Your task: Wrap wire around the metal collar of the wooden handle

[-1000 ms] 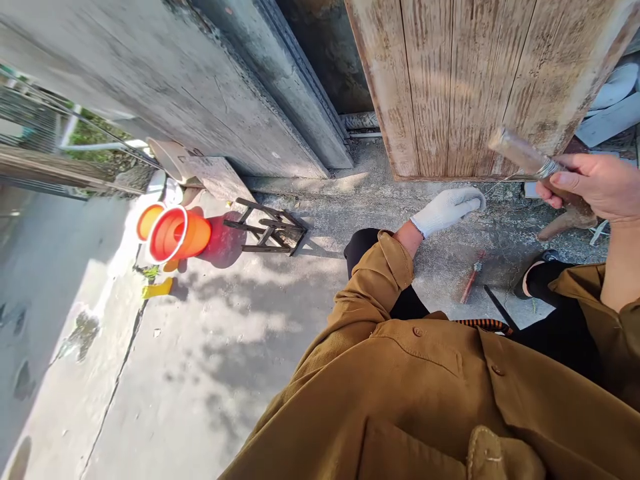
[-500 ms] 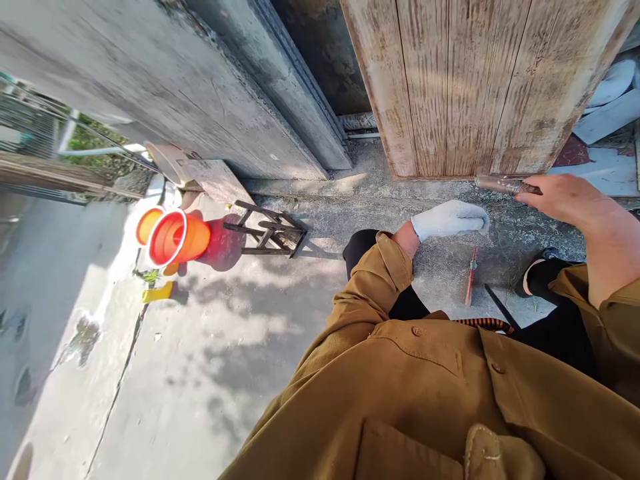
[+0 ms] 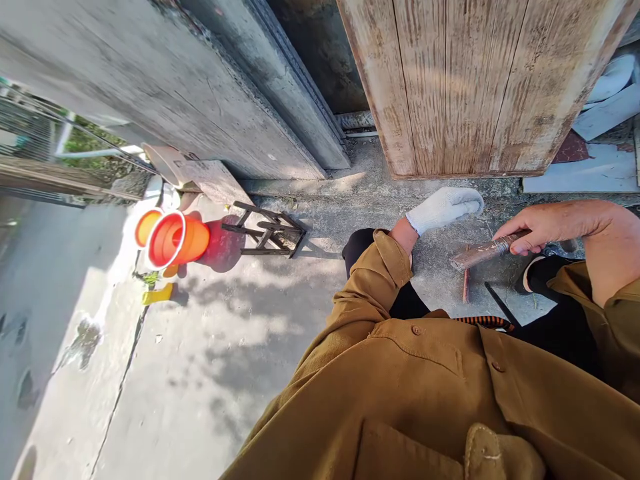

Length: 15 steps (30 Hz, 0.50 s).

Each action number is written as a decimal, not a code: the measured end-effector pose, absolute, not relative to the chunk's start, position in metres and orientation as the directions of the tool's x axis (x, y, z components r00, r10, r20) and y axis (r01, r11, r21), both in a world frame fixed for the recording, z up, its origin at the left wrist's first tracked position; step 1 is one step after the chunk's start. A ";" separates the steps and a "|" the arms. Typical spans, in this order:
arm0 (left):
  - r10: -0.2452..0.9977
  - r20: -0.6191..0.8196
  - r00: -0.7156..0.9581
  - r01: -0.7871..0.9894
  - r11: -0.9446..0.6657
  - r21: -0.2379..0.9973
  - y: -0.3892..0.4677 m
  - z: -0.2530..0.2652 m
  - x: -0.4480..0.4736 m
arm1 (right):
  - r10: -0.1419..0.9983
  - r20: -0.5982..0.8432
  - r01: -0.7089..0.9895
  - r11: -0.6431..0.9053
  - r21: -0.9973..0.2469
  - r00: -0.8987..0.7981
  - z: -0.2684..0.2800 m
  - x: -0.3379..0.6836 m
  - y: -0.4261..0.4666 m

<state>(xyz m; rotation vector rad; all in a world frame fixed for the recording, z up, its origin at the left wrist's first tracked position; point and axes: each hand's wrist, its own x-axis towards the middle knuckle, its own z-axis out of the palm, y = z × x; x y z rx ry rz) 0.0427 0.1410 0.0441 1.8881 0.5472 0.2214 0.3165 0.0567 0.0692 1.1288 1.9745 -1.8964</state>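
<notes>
My left hand [image 3: 445,208] wears a white knit glove and hovers over the concrete below the wooden panel, its fingers curled closed. Whatever they may hold is hidden. My right hand [image 3: 553,225] is bare and wrapped round a short, thick brown tool [image 3: 481,253] with a lighter band near the grip. Its blunt end points left, above the ground. Partly covered by it, a slim red-handled tool [image 3: 466,287] lies on the concrete. Beside that rests a dark, narrow bar [image 3: 501,303]. The weathered plank panel [image 3: 450,93] stands upright in front of me.
A small dark wooden stool frame [image 3: 270,230] is to the left. Beyond it are orange buckets [image 3: 193,241] and a yellow object [image 3: 157,294] on the ground. Grey slabs [image 3: 240,100] lean at the upper left. White pieces [image 3: 607,113] lie behind the panel's right side.
My right hand has brought the brown tool down and toward me, away from the panel's lower edge. My gloved left hand has shifted slightly up and left, still curled.
</notes>
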 end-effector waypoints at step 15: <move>0.368 -0.273 0.889 0.338 -0.125 0.933 0.120 0.049 0.061 | 0.927 -0.284 0.873 -0.340 -0.349 0.247 0.059 0.318 0.073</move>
